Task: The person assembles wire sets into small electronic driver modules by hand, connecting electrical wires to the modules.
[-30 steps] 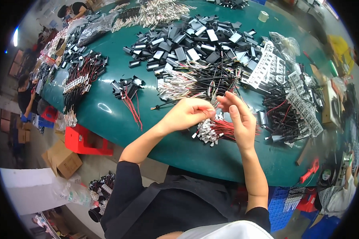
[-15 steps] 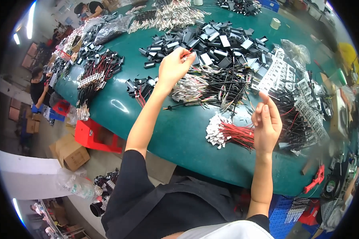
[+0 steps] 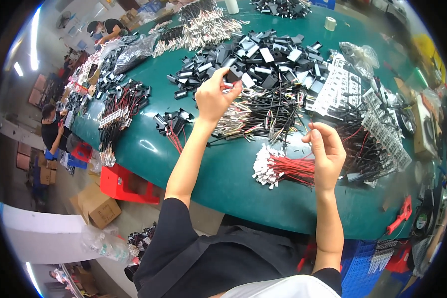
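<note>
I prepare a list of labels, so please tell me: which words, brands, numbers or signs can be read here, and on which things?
None can be read.
Brown cardboard box: dark printing, too small and blurred.
Red plastic stool: small pale mark, too small to read.
White patterned sheet: dark marks, no legible letters.
White connectors on red wires: no lettering visible.
</note>
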Demonstrator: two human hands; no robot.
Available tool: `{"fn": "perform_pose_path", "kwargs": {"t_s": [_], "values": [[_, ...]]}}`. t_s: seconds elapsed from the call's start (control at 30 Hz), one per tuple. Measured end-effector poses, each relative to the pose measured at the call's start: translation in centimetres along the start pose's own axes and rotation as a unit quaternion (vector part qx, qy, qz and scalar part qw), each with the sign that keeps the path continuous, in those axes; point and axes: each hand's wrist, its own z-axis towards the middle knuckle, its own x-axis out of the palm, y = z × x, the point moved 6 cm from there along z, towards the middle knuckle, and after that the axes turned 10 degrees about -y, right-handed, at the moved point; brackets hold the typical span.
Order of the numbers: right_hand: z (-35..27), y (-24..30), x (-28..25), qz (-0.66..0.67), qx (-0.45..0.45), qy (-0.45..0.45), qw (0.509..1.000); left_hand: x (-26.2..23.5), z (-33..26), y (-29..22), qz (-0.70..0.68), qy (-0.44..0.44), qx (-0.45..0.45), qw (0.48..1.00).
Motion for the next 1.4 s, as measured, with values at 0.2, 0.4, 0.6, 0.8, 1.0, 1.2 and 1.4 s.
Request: {"fn": "perform_pose_path", "kwargs": {"t_s": [0.2, 0.4, 0.6, 0.8, 1.0, 1.2, 1.4], "values": [[-1.4, 2.7, 2.2, -0.261, -0.257, 0.026, 0.930, -3.9, -2.8, -6.9, -0.114, -0.018, 0.150, 0.982], [-1.8, 3.1, 3.2, -0.299, -0.331, 0.031, 0.894, -3.9, -5.7, -9.2, -0.101, 0.033, 0.254, 0.961], [-2.0, 2.7, 3.2, -0.336, -0.332, 0.032, 0.881, -3.9, -6.4, -10.2, -0.099, 0.041, 0.288, 0.952], [-2.0, 2.6, 3.3, -0.354, -0.348, 0.038, 0.867, -3.9, -6.6, -10.4, -0.100, 0.056, 0.285, 0.952], [-2.1, 2.6, 3.5, -0.377, -0.353, 0.049, 0.855, -3.8, -6.6, -10.5, -0.121, 0.053, 0.284, 0.950], [-2.1, 1.9, 3.3, -0.367, -0.302, 0.067, 0.878, -3.5, -7.3, -10.7, -0.111, 0.086, 0.321, 0.937], [-2.2, 0.0, 3.7, -0.300, -0.099, 0.128, 0.940, -3.5, -7.7, -10.4, -0.125, 0.051, 0.303, 0.943]]}}
